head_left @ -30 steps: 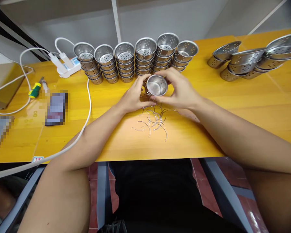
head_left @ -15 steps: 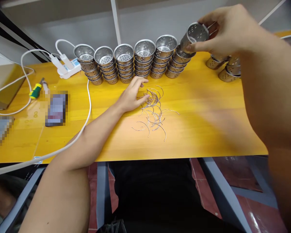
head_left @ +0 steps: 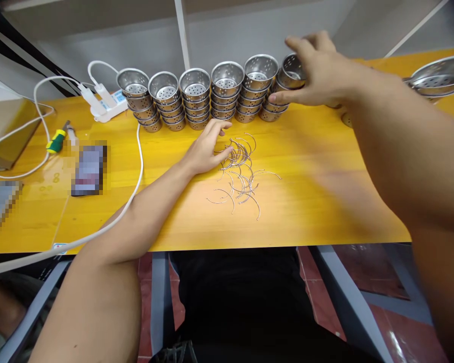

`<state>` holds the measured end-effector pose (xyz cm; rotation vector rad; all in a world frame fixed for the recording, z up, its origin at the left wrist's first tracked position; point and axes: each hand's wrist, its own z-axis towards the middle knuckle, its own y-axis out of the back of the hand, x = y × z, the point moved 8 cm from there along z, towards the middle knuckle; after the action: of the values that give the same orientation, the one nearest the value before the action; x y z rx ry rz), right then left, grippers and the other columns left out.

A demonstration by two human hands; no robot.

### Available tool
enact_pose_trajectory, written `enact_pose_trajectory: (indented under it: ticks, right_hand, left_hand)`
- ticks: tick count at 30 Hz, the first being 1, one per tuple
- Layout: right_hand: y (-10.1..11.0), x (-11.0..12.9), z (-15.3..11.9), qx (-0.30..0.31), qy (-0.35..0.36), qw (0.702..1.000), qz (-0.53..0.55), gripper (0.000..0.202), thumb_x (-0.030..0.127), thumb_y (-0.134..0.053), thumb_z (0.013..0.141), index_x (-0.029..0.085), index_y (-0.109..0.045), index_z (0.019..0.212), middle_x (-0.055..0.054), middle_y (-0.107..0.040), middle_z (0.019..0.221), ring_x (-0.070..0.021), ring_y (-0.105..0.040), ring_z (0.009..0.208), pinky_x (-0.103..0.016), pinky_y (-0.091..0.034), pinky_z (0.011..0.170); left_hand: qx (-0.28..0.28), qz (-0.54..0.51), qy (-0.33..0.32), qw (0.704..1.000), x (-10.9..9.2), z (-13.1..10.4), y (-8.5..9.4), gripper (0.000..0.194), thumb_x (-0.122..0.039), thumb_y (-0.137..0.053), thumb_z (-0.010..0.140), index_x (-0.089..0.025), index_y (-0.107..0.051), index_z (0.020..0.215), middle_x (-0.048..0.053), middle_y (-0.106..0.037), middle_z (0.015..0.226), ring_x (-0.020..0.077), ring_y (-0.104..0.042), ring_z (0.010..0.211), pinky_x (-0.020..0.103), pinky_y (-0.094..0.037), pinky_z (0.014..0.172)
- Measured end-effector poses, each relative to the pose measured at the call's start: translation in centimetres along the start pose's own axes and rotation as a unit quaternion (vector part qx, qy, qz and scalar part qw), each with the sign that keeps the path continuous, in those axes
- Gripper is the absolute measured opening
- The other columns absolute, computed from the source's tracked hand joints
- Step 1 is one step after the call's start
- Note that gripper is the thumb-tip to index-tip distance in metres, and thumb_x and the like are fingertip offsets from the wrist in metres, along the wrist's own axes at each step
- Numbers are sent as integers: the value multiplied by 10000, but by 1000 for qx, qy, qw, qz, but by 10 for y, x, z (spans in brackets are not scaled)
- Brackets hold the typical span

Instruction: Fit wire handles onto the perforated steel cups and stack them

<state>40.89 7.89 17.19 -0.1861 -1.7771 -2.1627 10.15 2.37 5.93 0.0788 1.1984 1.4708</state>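
My right hand (head_left: 314, 68) is spread at the rightmost stack of perforated metal cups, thumb low along its side and fingers raised above the rim. The top cup (head_left: 290, 73) of that stack sits nested upright and is partly covered by the hand. My left hand (head_left: 208, 148) rests on the table, fingers loosely apart and holding nothing. Its thumb lies at the edge of a loose pile of thin curved metal wires (head_left: 242, 156). More curved wires are scattered toward the front edge.
Several cup stacks (head_left: 194, 93) line the back of the yellow table (head_left: 310, 201). A large perforated bowl (head_left: 439, 75) stands at far right. At left are a power strip (head_left: 109, 108), a screwdriver (head_left: 56, 141) and two blurred phones (head_left: 89, 169). A white cable (head_left: 136, 186) crosses my left forearm.
The cup my right hand held tilted above the rightmost stack now sits on it. The right hand's fingers have spread off the cup. My left hand stays put.
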Motion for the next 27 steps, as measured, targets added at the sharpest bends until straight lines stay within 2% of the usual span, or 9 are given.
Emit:
enact_pose_trajectory:
  ticks: [5, 12, 16, 18, 20, 22, 24, 26, 27]
  right_hand:
    - [-28, -29, 21, -84, 45, 995, 42, 1253, 258, -1268, 775, 239, -678, 1880, -311, -679, 1840, -534, -658, 1705, -801, -436, 1479]
    - [-34, -25, 35, -61, 18, 997, -36, 709, 486, -1206, 872, 161, -885, 1414, -302, -691, 1843, -477, -674, 1701, -734, -472, 1439]
    - [-23, -11, 23, -44, -1, 999, 2, 1075, 282, -1290, 737, 174, -802, 1688, -306, -646, 1896, -519, -604, 1798, -750, -402, 1523]
    - [-13, -7, 12, -19, -2, 999, 32, 1413, 174, -1291, 702, 195, -599, 1933, -313, -537, 1982, -526, -505, 1883, -735, -358, 1566]
    - [2, -8, 0, -8, 1, 996, 86, 1500, 78, -1217, 802, 201, -392, 2048, -312, -423, 2047, -463, -510, 1893, -666, -408, 1556]
    - [28, -22, -10, -52, -17, 989, 136, 1251, 28, -1049, 997, 168, -377, 2042, -308, -484, 2015, -359, -656, 1783, -541, -551, 1449]
    - [54, -51, -15, -124, -59, 985, 106, 834, 99, -865, 1160, 132, -575, 1941, -281, -680, 1871, -310, -786, 1620, -463, -631, 1306]
    - [65, -85, -10, -143, -101, 985, -3, 575, 176, -840, 1159, 140, -830, 1732, -257, -795, 1736, -369, -834, 1543, -529, -613, 1285]
    - [63, -104, -5, -131, -125, 983, -35, 536, 136, -961, 1028, 158, -945, 1563, -268, -806, 1716, -429, -831, 1550, -603, -580, 1303]
  left_hand:
    - [4, 4, 4, 1000, 2, 0, -1, 635, -445, -769, 1092, -285, -578, 1676, 196, -700, 1721, 369, -782, 1481, 570, -686, 1273]
    - [11, -2, 14, 1000, 0, -1, 0, 626, -418, -784, 1103, -264, -594, 1679, 204, -691, 1735, 362, -778, 1490, 570, -683, 1303]
    - [16, -1, 24, 1000, 2, -2, 0, 617, -435, -804, 1115, -272, -615, 1680, 196, -695, 1738, 352, -773, 1494, 548, -682, 1298]
    - [14, 1, 28, 1000, 3, -2, 0, 606, -429, -807, 1120, -276, -625, 1678, 190, -701, 1729, 352, -773, 1495, 547, -683, 1293]
    - [12, 1, 28, 1000, 3, -2, 0, 601, -421, -810, 1123, -277, -630, 1678, 188, -704, 1724, 356, -775, 1498, 555, -685, 1295]
    - [14, -2, 24, 1000, 4, -2, -1, 605, -416, -813, 1122, -278, -627, 1680, 190, -700, 1730, 359, -777, 1498, 563, -686, 1299]
    - [15, -4, 19, 1000, 4, -2, -1, 610, -413, -811, 1118, -276, -623, 1682, 191, -694, 1736, 359, -777, 1496, 561, -685, 1301]
    - [15, -6, 14, 1000, 4, -2, -2, 615, -416, -807, 1113, -268, -621, 1679, 192, -694, 1730, 358, -780, 1493, 556, -684, 1302]
    - [15, -8, 11, 1000, 3, -2, -2, 617, -419, -806, 1109, -263, -621, 1676, 193, -695, 1726, 357, -782, 1491, 552, -684, 1302]
